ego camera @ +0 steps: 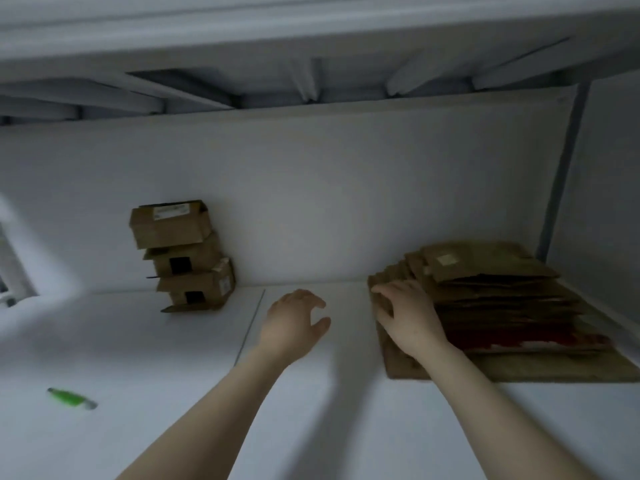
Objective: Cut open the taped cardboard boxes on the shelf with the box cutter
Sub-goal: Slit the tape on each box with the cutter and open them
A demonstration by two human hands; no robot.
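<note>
The right hand (407, 317) rests flat on the cardboard pile (502, 306), probably to steady it; the left hand (294, 322) hovers relaxed, empty. The box cutter (72, 398) lies well apart.

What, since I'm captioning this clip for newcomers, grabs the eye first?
The right hand rests on a pile of flattened cardboard at the right of the shelf; the left hand hovers beside it. Three boxes stand stacked at the back left, and a green box cutter lies front left.
</note>
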